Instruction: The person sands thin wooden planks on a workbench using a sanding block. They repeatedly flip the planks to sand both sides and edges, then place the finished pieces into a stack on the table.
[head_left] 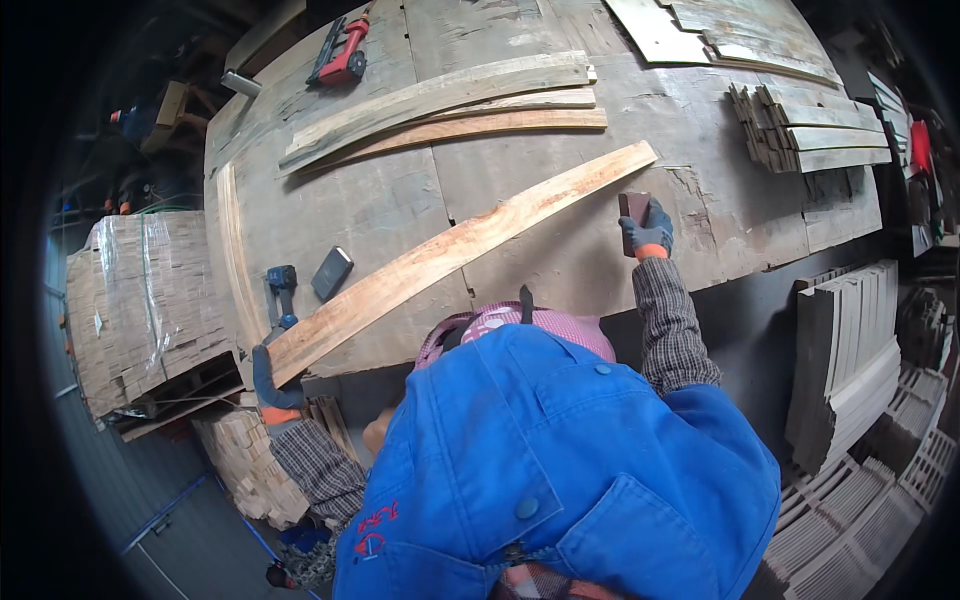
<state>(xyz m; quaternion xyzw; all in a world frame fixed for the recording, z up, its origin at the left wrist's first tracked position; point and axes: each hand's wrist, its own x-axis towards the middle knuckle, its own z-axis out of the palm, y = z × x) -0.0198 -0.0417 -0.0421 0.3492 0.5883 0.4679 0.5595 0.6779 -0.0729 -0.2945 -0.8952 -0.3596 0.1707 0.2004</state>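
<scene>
A long, pale wooden board [470, 238] lies slantwise over the worktable [540, 190], its lower end at the left near edge. There my left hand [266, 375], in a grey-blue glove with an orange cuff, is closed around the board's end. My right hand [652, 230], gloved the same way, grips a dark reddish-brown block [633, 208]. The block is just below the board's far right end, apart from it. A blue-and-black power tool [283, 290] rests on the table beside the board's left part, and a small dark rectangular box [332, 272] lies to its right.
Several boards [450, 105] lie behind the long one. A red-and-black nail gun [343, 55] is at the far left. Slat stacks [815, 130] occupy the right end. Thin strips [240, 260] line the left edge. A wrapped wood pallet [150, 300] and upright panels [845, 360] flank the table.
</scene>
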